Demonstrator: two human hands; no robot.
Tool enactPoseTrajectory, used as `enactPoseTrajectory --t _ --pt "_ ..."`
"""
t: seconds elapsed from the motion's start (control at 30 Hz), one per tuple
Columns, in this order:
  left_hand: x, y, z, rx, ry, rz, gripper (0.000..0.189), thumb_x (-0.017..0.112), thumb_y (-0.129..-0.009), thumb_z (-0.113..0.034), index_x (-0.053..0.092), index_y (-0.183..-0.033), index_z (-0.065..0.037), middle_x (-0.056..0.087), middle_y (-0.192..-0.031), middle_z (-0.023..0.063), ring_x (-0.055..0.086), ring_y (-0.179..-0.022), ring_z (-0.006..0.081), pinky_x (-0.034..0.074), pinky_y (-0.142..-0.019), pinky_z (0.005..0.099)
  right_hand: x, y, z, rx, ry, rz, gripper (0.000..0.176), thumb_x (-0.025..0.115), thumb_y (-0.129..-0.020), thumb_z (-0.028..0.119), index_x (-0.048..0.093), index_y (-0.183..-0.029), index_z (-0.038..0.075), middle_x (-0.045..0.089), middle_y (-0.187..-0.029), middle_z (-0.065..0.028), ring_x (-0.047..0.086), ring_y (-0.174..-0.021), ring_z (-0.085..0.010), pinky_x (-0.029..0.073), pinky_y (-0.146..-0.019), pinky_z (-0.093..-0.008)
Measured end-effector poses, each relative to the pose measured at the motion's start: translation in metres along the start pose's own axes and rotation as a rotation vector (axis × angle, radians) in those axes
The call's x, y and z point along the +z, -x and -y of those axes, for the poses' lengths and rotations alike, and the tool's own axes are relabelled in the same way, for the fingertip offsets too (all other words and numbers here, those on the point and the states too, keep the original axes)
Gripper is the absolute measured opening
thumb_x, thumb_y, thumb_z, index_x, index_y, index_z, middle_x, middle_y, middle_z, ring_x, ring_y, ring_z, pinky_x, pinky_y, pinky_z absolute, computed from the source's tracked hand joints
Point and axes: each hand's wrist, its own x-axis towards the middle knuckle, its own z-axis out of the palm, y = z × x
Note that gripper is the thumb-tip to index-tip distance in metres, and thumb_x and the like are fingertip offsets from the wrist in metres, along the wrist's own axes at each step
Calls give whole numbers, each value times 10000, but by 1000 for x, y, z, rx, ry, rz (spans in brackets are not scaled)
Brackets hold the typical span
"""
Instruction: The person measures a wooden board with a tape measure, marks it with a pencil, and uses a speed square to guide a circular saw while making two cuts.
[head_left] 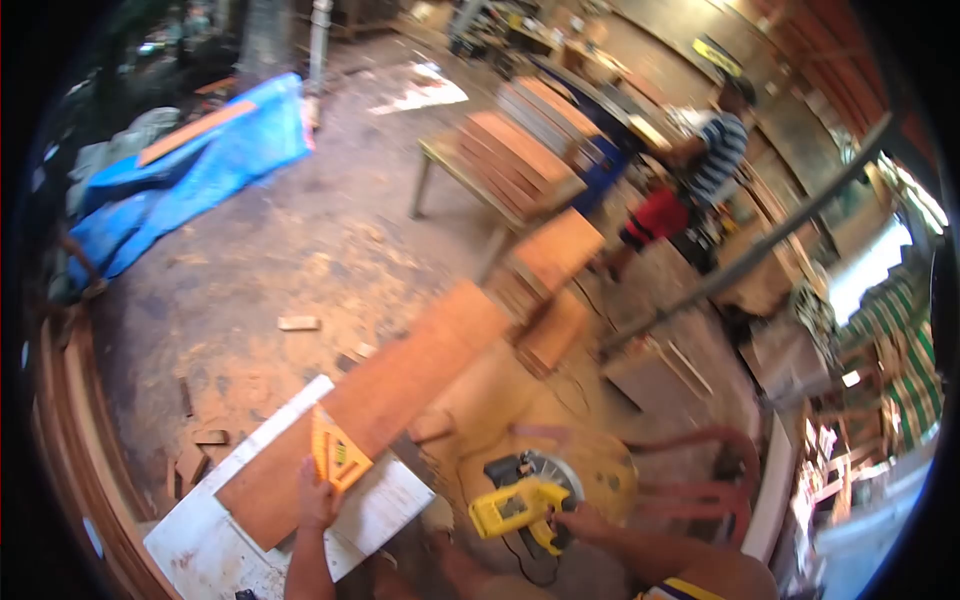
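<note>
My left hand [318,503] is closed around the near edge of a yellow speed square [338,450], which lies on a long reddish-brown board [415,350]. That board rests on a white worktable [385,505] and extends away toward the upper right. To the right of the table, my right hand [575,520] grips a yellow circular saw [508,508] by its handle. The saw is apart from the board, its round blade side turned upward and partly showing. Motion blur hides the finger details.
Beside the saw are a round yellowish surface [612,465] and a reddish plastic chair [700,495]. Stacked boards lie on a bench [425,155] ahead. A person in a striped shirt [718,155] stands farther back. A blue tarp [200,195] and several wood offcuts [298,323] are at left.
</note>
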Motion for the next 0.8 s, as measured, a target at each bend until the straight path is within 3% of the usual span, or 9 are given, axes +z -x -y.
enactPoseTrajectory --t 0.13,0.2,0.27,0.33,0.57,0.63,0.73,0.77,0.8 --pt "-9 -8 1 -44 -38 -16 268 810 -740 -216 604 -826 -68 245 -1585 342 243 -1469 530 152 -1193 649 55 -8 59 -226 186 184 276 720 -870 168 691 -1123 63 701 -894 -30 644 -759 -110 529 -696 -295" --pt "-14 26 0 -56 -52 10 268 808 -745 -238 611 -825 -74 253 -1587 331 256 -1470 517 159 -1193 642 83 1 74 -241 189 218 296 721 -874 193 688 -1145 78 701 -943 -32 639 -798 -115 527 -724 -297" --pt "-17 15 3 -62 -62 -10 281 808 -748 -277 622 -838 -86 273 -1590 307 275 -1477 475 158 -1194 634 103 -12 95 -296 229 265 301 718 -878 209 688 -1147 75 703 -956 -36 643 -822 -124 528 -741 -301" --pt "-20 11 3 -69 -58 -31 286 806 -750 -289 625 -839 -87 288 -1588 297 279 -1480 459 158 -1197 626 118 -20 101 -530 384 227 304 703 -882 208 682 -1146 59 710 -988 -60 660 -886 -160 531 -797 -324" --pt "-35 14 -14 -79 -43 -10 274 788 -780 -308 646 -872 -92 339 -1574 273 302 -1482 413 183 -1208 578 158 18 133 -356 375 205 308 685 -864 162 679 -1148 43 714 -998 -96 677 -963 -184 525 -854 -342" --pt "-32 13 -11 -66 -31 -39 281 791 -777 -315 652 -867 -88 345 -1574 267 308 -1480 409 187 -1208 574 164 14 123 -569 444 141 328 684 -869 149 662 -1174 31 703 -951 -88 667 -857 -151 526 -770 -314" --pt "-30 13 -9 -70 -6 -42 288 804 -767 -311 632 -849 -95 338 -1577 264 299 -1485 405 181 -1212 569 167 32 132 -508 440 145 365 686 -871 135 636 -1217 28 693 -910 -78 643 -752 -126 511 -681 -290" --pt "-30 14 -9 -67 -6 -36 288 804 -767 -311 632 -849 -95 338 -1577 264 299 -1485 405 181 -1212 569 165 30 130 -502 436 143 365 686 -871 135 636 -1217 28 693 -910 -78 643 -752 -126 511 -681 -290" --pt "-31 14 -10 -70 -8 -35 287 805 -766 -309 634 -848 -94 337 -1577 264 300 -1484 406 178 -1214 565 162 29 132 -462 446 155 395 698 -856 153 634 -1224 23 706 -978 -94 659 -861 -156 523 -779 -320"
